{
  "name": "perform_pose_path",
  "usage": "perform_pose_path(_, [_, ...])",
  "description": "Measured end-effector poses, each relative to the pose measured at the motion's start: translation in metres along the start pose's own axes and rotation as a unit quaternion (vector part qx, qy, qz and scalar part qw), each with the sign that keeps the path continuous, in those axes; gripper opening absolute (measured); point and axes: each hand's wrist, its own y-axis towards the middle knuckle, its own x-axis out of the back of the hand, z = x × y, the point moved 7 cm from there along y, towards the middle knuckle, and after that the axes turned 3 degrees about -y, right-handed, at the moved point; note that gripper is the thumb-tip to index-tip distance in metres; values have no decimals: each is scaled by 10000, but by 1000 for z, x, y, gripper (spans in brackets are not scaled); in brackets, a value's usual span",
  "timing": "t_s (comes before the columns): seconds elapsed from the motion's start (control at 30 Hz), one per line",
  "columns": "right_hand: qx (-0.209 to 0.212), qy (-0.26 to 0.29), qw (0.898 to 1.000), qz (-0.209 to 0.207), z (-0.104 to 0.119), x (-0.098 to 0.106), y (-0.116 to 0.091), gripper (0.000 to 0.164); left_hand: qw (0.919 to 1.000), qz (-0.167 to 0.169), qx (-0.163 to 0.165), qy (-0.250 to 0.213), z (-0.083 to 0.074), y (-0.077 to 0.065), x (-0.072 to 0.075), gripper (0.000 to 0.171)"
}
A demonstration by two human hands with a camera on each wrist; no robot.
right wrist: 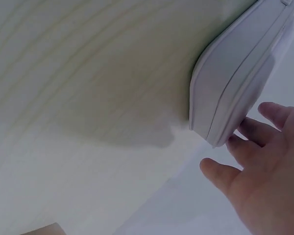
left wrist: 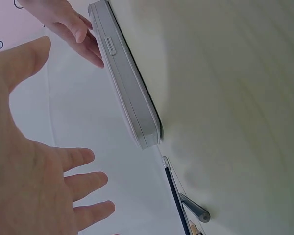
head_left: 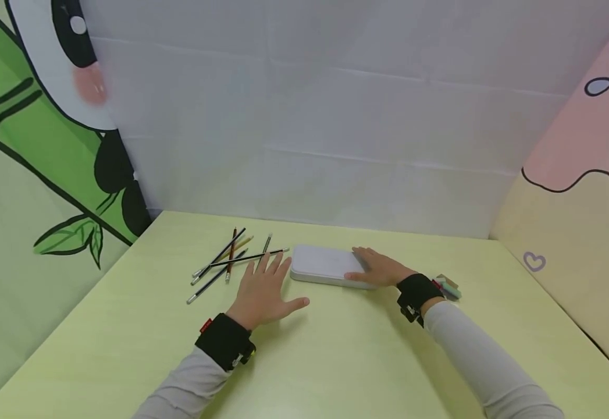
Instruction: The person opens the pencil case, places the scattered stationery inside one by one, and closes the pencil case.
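Across the near side, pale yellow tabletop [head_left: 335, 372] spreads wide between the forearms [head_left: 484, 352]. Left hand [head_left: 262, 294] hovers, fingers spread open, near scattered pencils [head_left: 231, 261]. Rightward, right hand [head_left: 383, 270], fingers extended, touches white case [head_left: 317, 262] at its right end. Beyond: tabletop strip, far edge, white backdrop [head_left: 309, 128].

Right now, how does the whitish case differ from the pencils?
The whitish case is one broad, closed box with rounded corners; the pencils are several thin sticks that cross one another. The case is pale all over, while the pencils are mostly dark, some brown or yellowish. The case has the right hand at its right end; the pencils lie to its left. Both are on the table.
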Motion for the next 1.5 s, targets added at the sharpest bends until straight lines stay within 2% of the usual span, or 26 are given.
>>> perform_pose_path(0.17, [202,-267,9994,-93,5,-3,4,95,10000,-35,-36,35,-3,-2,0,92])
perform_pose_path(0.57, [412,-480,9978,-181,9,-5,7,102,10000,-2,-10,30,-7,-8,-2,92])
perform_pose_path(0.8, [729,-631,9940,-516,14,1,7,102,10000,-31,-31,-7,-7,-8,-1,92])
perform_pose_path(1.0, [739,-758,9914,-767,17,3,9,96,10000,-41,-28,47,-8,-8,3,92])
perform_pose_path(1.23, [530,-541,9921,-1001,10,-1,10,92,10000,80,-33,23,-7,-9,1,93])
perform_pose_path(1.5, [541,-268,9889,-1358,10,6,3,88,9997,189,-65,-119,-6,-9,-1,93])
